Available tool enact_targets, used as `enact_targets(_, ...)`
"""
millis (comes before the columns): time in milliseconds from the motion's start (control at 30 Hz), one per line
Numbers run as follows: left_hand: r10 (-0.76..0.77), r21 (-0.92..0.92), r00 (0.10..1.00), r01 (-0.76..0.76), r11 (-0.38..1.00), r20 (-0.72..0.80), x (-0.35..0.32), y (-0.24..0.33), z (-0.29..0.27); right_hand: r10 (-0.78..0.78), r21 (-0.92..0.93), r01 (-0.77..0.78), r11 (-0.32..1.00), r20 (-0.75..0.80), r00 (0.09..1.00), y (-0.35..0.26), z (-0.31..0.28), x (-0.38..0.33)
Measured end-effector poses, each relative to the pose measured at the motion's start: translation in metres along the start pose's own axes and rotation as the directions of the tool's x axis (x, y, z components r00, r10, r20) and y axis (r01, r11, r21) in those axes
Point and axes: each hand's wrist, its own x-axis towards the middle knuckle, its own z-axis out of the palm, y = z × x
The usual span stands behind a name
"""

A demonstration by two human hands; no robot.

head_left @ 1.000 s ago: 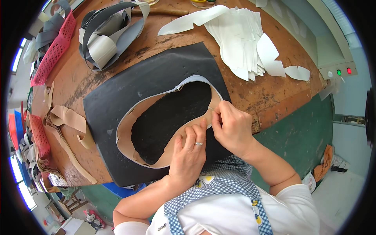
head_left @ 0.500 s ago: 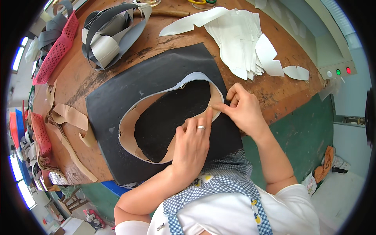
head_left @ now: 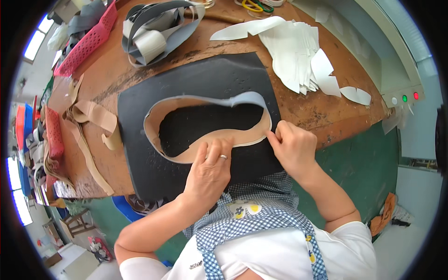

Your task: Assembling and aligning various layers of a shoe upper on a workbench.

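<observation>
A closed loop of soft material (head_left: 228,136), tan on the inside and pale grey-blue outside, stands on a black mat (head_left: 140,112). It looks like a shoe upper, though its exact kind is unclear. My left hand (head_left: 210,168), with a ring on one finger, lies over the near side of the loop. Its fingers are stretched out, their tips on the tan lining. At the loop's right near corner, my right hand (head_left: 294,147) is closed in a pinch on the edge, with the other fingers curled in.
Cut white pieces (head_left: 289,51) lie fanned at the back right, and grey strips (head_left: 156,35) are heaped at the back left. Tan strips (head_left: 95,116) trail along the table's left side, near pink baskets (head_left: 91,39). Scissors with yellow handles (head_left: 249,5) sit at the far edge.
My left hand has moved left along the near side, away from my right. The right fingers have curled and now pinch the corner. The loop has become narrower front to back; the whole view has shifted.
</observation>
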Motion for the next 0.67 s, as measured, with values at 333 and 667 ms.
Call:
enact_targets(333,-0.139,-0.324,0.976,0.080,0.943,-0.165,0.033,0.052,0.021,-0.793,-0.188,0.776,0.602,-0.025,0.609,0.035,-0.004,0.031)
enact_targets(667,-0.166,-0.432,0.960,0.054,0.900,-0.224,0.034,0.048,0.026,-0.865,-0.286,0.832,0.475,0.021,0.501,0.047,-0.005,0.030)
